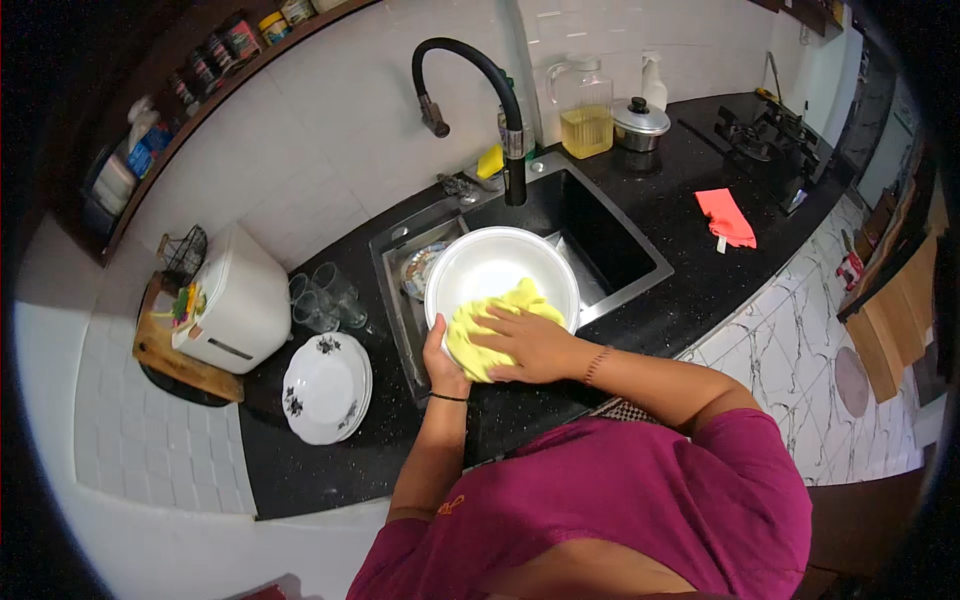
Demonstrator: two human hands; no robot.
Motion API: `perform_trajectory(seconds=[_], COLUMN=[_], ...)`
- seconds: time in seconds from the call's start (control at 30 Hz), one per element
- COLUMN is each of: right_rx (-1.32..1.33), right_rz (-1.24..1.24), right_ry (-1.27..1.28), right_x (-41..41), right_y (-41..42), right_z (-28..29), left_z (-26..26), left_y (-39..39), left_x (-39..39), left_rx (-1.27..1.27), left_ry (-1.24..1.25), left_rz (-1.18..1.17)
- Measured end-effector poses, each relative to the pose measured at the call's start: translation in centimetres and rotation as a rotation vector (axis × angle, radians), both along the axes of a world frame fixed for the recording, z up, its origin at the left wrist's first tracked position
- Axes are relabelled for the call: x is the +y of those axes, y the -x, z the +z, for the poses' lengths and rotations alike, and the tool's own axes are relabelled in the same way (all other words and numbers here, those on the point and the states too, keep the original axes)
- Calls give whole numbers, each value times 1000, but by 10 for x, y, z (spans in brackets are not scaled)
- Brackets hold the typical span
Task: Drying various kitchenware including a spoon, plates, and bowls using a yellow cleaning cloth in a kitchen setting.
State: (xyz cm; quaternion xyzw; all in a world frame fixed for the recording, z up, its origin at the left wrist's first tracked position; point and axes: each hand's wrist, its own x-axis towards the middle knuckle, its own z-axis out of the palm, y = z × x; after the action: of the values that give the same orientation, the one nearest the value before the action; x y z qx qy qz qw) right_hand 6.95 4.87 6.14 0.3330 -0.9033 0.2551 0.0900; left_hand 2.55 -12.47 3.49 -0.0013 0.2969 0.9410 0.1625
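Observation:
A white bowl (502, 262) is held above the kitchen sink (637, 289), its inside facing up. My left hand (444, 360) grips the bowl's near left rim, thumb against the wall. Spread over the near part of the bowl lies a yellow cloth (480, 315), and my right hand (529, 345) presses on it with the fingers apart. Part of the cloth hangs over the near rim by my left hand. Behind the bowl, a patterned plate (421, 268) sits partly hidden in the left side of the sink.
Stacked white plates (326, 386), drinking glasses (326, 300) and a white container (232, 307) stand left. A black faucet (514, 127) arches over the sink. Rightward are a glass pitcher (586, 127), a lidded pot (640, 124), a coral cloth (726, 217) and a gas hob (761, 142).

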Motion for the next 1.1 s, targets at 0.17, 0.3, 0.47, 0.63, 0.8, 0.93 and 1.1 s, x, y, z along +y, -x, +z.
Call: perform_trajectory(seconds=[0.17, 0.3, 0.47, 0.63, 0.8, 0.93, 1.1], right_rx=[55, 176, 280, 305, 246, 57, 4], right_rz=[-168, -319, -52, -224, -462, -360, -137], right_ry=[-298, -191, -205, -233, -257, -115, 77], right_x=[42, 23, -2, 13, 20, -12, -27], right_y=[1, 24, 54, 66, 36, 0, -21], right_z=[2, 1, 30, 26, 4, -17, -19], left_z=[-28, -26, -18, -11, -20, -27, -19], left_y=[13, 8, -6, -3, 2, 8, -3], left_x=[2, 7, 8, 7, 0, 1, -8], left_rx=[56, 35, -51, -62, -52, -21, -128], left_ry=[44, 97, 56, 43, -5, -22, -131], left_rz=[43, -22, -93, -51, 3, 51, -174])
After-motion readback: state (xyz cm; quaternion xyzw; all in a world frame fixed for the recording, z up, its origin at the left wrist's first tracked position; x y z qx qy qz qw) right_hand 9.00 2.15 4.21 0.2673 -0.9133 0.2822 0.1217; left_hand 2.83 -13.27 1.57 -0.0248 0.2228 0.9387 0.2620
